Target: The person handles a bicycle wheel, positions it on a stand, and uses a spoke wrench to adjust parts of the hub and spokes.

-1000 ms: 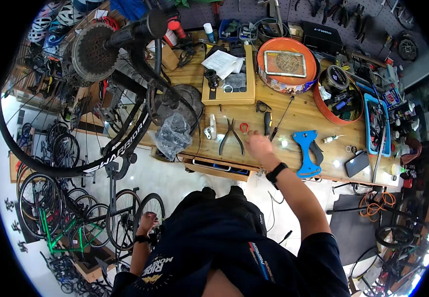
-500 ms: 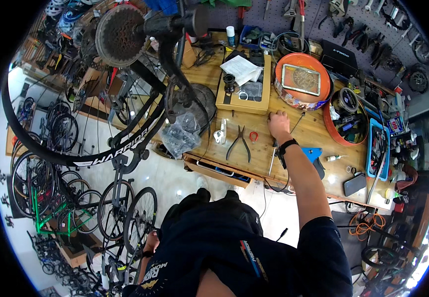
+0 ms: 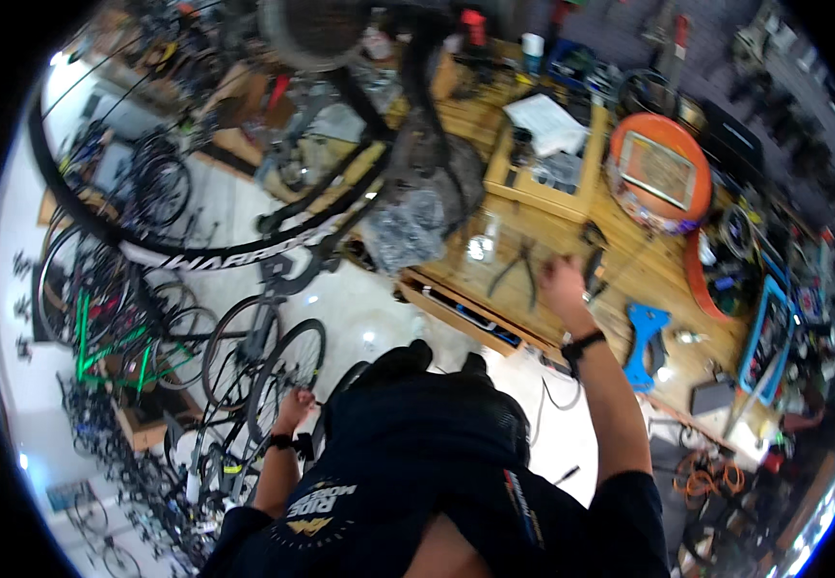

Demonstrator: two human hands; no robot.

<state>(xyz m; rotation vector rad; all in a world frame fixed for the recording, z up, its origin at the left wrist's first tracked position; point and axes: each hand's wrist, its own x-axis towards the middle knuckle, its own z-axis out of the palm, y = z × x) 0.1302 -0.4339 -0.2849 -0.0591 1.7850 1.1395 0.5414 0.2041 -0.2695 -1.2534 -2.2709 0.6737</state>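
Note:
My right hand is over the wooden workbench, just right of a pair of dark pliers. Its fingers point away from me and are blurred, so whether they hold anything is unclear. Beyond them lies a dark tool with an orange-brown part, apart from the fingertips as far as the blur shows. To the right of my wrist rests a blue curved tool. Low on the left, away from the bench, my left hand hangs in the air, its fingers loosely bent and apart with nothing visible in them.
A bicycle wheel and frame hang at the upper left. A cardboard box lid holds paper and parts, with an orange round tin beside it. Below the bench edge a drawer stands partly out. Parked bicycles line the left.
My right hand has drawn back toward the pliers, baring the dark tool and covering the spot of the red ring. My left hand has come out further from my side. The view has shifted.

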